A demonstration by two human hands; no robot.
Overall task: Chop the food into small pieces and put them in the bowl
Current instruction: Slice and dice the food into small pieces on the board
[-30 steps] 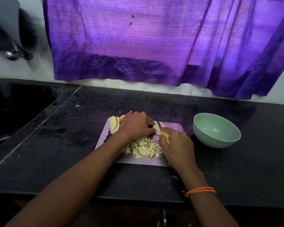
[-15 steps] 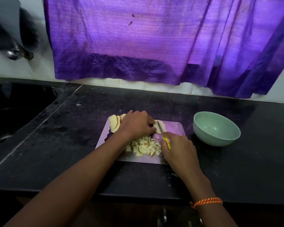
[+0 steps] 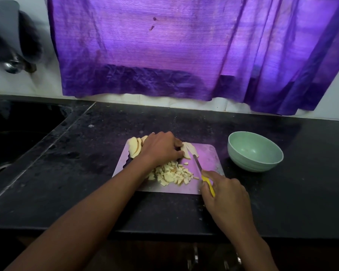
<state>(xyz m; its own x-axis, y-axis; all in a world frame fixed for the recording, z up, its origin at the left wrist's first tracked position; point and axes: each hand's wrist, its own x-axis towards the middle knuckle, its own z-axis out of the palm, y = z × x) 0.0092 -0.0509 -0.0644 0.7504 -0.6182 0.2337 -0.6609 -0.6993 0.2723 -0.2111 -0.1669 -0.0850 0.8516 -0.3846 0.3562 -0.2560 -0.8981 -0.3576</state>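
A pale cutting board lies on the black counter. My left hand curls over pale food slices at the board's far edge and holds them down. More slices lie at the board's far left corner. A heap of small chopped pieces sits in the middle of the board. My right hand grips a knife by its yellow handle, the blade pointing toward the held slices and just short of them. The green bowl stands right of the board, with nothing visible inside.
A dark sink is set into the counter at the left, with a metal tap on the wall above it. A purple curtain hangs behind the counter. The counter's front edge runs just below my forearms.
My right hand has drawn the knife back toward me and to the right, away from the held slices. My left hand stays on the slices.
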